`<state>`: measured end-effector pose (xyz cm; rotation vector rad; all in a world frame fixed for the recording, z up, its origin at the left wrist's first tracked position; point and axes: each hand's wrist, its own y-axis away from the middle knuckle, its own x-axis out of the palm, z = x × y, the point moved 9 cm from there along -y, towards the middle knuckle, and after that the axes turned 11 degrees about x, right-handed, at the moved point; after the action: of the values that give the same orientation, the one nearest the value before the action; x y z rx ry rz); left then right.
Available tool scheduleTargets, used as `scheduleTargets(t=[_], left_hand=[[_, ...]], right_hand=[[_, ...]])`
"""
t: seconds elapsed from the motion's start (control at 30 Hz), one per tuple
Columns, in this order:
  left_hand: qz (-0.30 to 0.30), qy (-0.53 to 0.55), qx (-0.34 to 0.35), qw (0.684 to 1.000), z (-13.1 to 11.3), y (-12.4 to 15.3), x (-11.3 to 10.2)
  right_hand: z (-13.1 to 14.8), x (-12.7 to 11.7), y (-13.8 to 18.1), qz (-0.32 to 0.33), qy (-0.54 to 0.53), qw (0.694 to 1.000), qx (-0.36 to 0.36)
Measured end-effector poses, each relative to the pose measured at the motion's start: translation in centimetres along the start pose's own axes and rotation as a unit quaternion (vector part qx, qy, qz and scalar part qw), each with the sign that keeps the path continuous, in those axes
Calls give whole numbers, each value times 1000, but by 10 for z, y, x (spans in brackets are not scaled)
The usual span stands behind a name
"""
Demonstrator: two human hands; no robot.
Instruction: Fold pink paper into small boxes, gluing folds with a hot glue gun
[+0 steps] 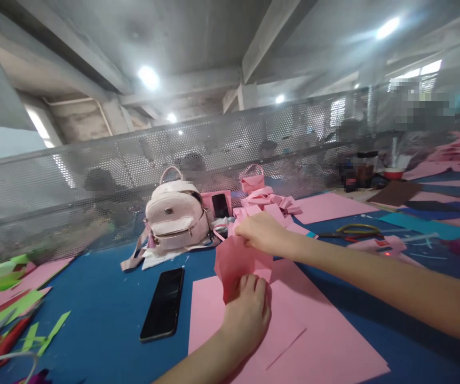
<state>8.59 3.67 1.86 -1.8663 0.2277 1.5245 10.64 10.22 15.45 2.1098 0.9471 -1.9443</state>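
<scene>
My left hand [247,309] is closed on the lower edge of a folded pink paper piece [236,264] held upright above a large pink sheet [326,341] on the blue table. My right hand [261,232] reaches in from the right and pinches the top of the same piece. Both forearms show.
A black phone [163,304] lies left of the sheet. A pale pink backpack [176,218] stands behind, with a pile of pink paper shapes [268,201] beside it. Scissors [354,231] lie at right, green paper scraps [9,298] at left. A perforated metal screen [94,176] backs the table.
</scene>
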Motion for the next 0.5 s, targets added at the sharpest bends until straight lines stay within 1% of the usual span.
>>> scheduleTargets(t=[0.17,0.33,0.4,0.5], left_hand=[[12,0,-3,1000,0,2,0],[21,-10,3,1000,-2,2,-2],[14,-3,1,1000,-1,1,-4],[11,8,-3,1000,-1,1,-5]], right_hand=[[2,-7,0,-26,-14,1000,-3],[-6,-9,-7,-40,-34,999,-5],[-10,-4,-9,-29,-46,998,-14],[-15,7,-13,6,-52,999,-16]])
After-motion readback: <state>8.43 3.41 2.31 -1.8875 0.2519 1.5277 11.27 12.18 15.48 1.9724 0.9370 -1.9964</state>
